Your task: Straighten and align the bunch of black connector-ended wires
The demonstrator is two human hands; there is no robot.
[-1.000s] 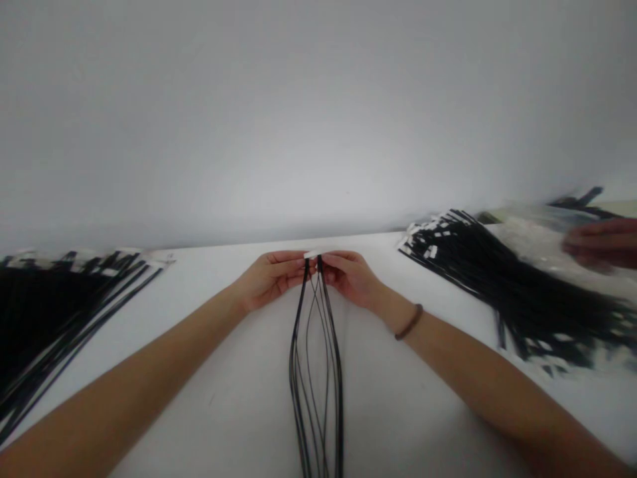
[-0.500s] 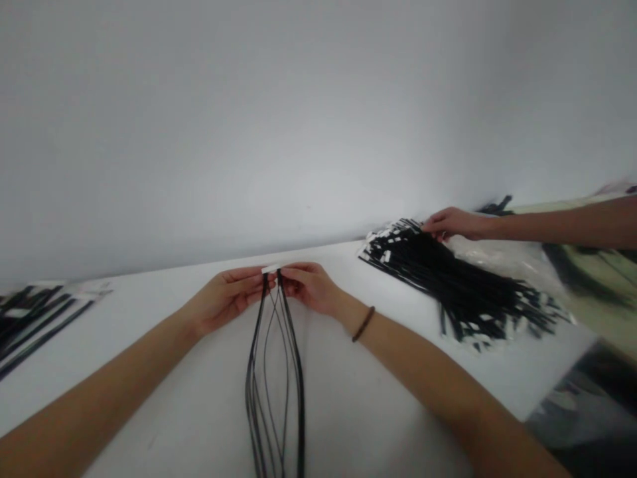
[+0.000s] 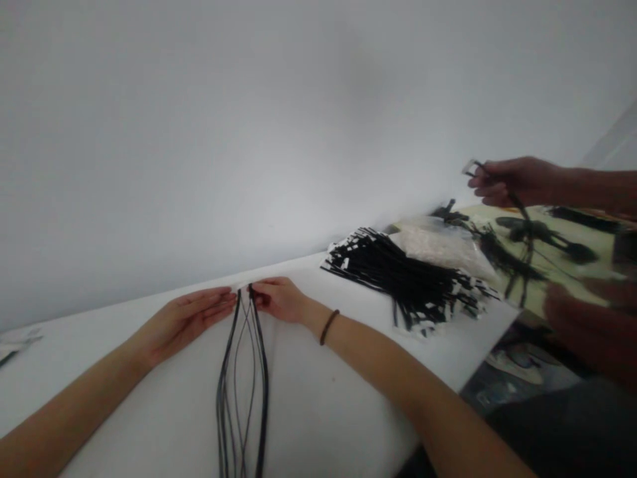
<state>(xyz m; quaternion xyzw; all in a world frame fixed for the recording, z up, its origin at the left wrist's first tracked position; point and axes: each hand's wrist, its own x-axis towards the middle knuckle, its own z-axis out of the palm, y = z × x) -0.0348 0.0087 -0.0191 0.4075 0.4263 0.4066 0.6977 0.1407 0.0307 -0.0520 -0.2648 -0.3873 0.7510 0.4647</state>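
A wire harness [image 3: 265, 378] of several thin black wires with a white connector at its top end runs down toward me over the white table. My right hand [image 3: 279, 299] pinches it just below the connector, on the right side. On the left, my left hand [image 3: 192, 318] has its fingers stretched out, their tips close beside the connector. Whether those tips touch it, I cannot tell. The harness's lower end is outside the picture.
A heap of black harnesses with white connectors [image 3: 393, 272] lies at the right, beside a clear plastic bag [image 3: 442, 249]. Another person's hand [image 3: 527, 179] holds up a harness there. The wall [image 3: 249, 133] stands behind the table [image 3: 318, 411].
My left hand's fingers have loosened and straightened, away from the connector. The view has swung right. The other person's hand has lifted a harness off the heap.
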